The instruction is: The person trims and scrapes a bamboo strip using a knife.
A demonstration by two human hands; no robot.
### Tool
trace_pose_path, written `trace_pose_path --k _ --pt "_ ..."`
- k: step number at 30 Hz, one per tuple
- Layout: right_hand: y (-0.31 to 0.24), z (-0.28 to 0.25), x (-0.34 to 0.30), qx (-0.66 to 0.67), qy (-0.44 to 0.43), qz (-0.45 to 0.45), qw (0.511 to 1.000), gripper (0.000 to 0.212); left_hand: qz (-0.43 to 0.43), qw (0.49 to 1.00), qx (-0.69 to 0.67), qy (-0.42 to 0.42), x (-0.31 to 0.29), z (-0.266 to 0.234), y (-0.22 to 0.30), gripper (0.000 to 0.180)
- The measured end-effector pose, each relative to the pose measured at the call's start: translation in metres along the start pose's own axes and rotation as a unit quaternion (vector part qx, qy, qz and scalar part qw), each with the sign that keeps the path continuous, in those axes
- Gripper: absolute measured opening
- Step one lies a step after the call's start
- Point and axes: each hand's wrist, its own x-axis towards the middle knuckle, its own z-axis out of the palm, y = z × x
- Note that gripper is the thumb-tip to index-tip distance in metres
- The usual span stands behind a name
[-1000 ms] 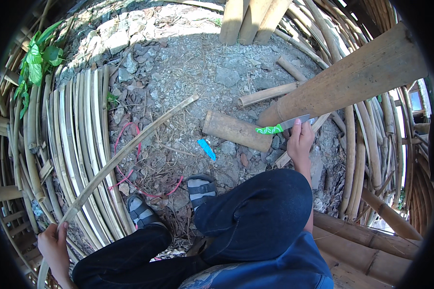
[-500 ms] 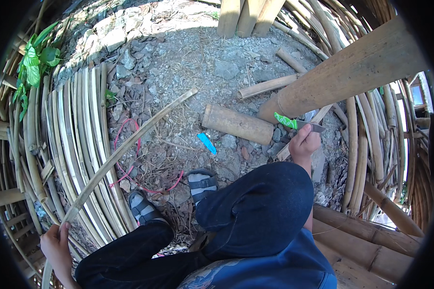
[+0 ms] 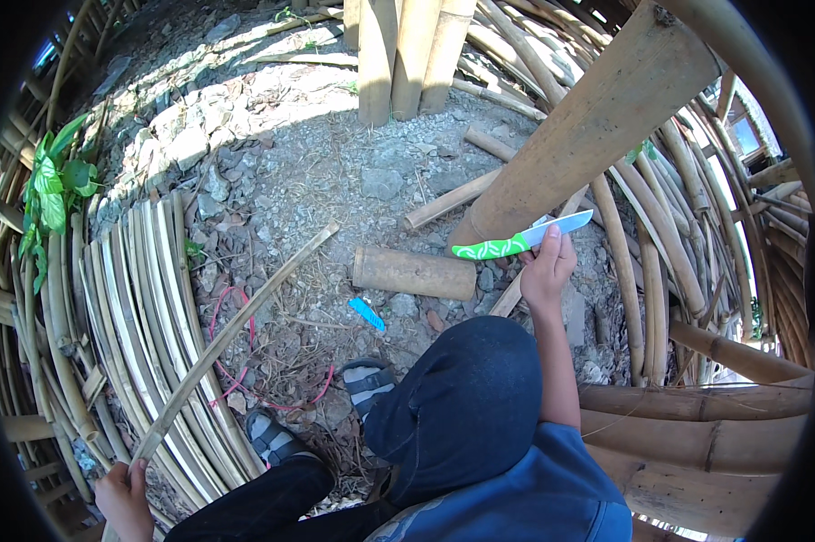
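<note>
My left hand [image 3: 126,501] is closed around the lower end of a long, flat bamboo strip [image 3: 245,313], which slants up and away to the right. At the right, my right hand [image 3: 548,266] pinches a knife [image 3: 492,248] by its blade. The knife's green handle with white marks points left, and its pale blade tip points right. It is held above the ground in front of a thick bamboo post [image 3: 588,117]. On the ground left of the knife lies a short bamboo section [image 3: 415,274]. A small bright blue piece [image 3: 368,313], perhaps a sheath, rests near it.
Several split bamboo strips [image 3: 159,334] lie side by side at the left. A pink cord [image 3: 216,316] winds over the stony ground beside my sandalled feet. Upright bamboo poles [image 3: 407,63] stand at the far side. Thick bamboo poles [image 3: 697,443] lie beside me at the right.
My view has tilted, so the ground scene sits lower. The knife has turned in my right hand, with more of its blade showing. My left hand keeps hold of the strip.
</note>
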Motion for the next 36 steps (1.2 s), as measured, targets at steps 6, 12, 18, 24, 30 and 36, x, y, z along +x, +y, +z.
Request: trace_pose_path --k 6,12,18,24,30,36 --pt "-0.055 0.008 0.015 -0.142 -0.091 -0.157 0.973 0.037 -0.069 0.997 -0.027 -0.014 -0.008 -0.021 0.006 0.043" --pt "-0.124 0.039 0.038 0.217 -0.159 -0.022 0.963 0.054 0.041 0.992 -0.053 -0.109 0.004 -0.038 0.023 0.045" --pt "-0.167 0.132 0.002 0.316 -0.458 0.209 0.804 0.052 0.070 0.997 -0.007 -0.037 -0.016 -0.047 0.009 0.027" --pt "-0.160 0.223 -0.038 -0.033 -0.597 0.154 0.787 0.053 0.128 0.988 0.030 0.085 0.003 -0.114 0.010 0.033" --pt "-0.128 0.265 -0.058 -0.023 -0.534 -0.125 0.836 0.055 0.197 0.978 0.057 0.034 0.055 -0.226 0.005 0.045" --pt "-0.150 0.253 -0.077 -0.102 -0.551 -0.059 0.826 0.036 0.306 0.907 0.100 0.273 0.065 -0.237 0.005 0.066"
